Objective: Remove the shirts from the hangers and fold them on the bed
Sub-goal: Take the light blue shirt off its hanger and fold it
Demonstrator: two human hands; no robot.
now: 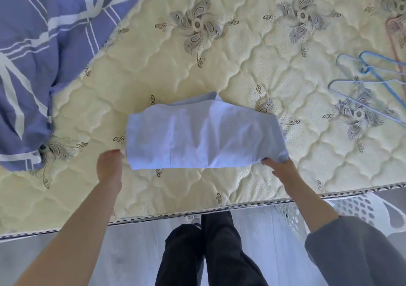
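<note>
the right hand (278, 168) has its fingers curled round the near right corner of the shirt (204, 134), where the cloth bunches over the fingertips, so it holds that corner. the left hand (108, 164) sits at the shirt's near left corner, its fingertips touching or just beside the edge. whether it pinches the cloth or only steadies it cannot be told from this angle. the shirt, pale blue, lies on the bed (252, 70) as a compact rectangle, with no sleeves showing and the collar peeking out along its far edge. this one is off its hanger and looks close to its final fold, needing perhaps one more fold or only a smoothing. to the right of the shirt and a little beyond it, well apart, lie empty hangers (371, 68), blue and grey ones overlapping; there are at least two, though the exact count is unclear. that suggests more than one shirt is already off, yet no other folded shirt shows near this one. to the left of the shirt, well apart, a blue striped duvet (33, 55) is bunched up on the bed. nearer than the shirt and to its right, off the bed's edge, stands a white perforated basket (356, 206); what it holds is hidden. no shirt waiting on a hanger is in view, so i judge the task well advanced, possibly on its last shirt.
</note>
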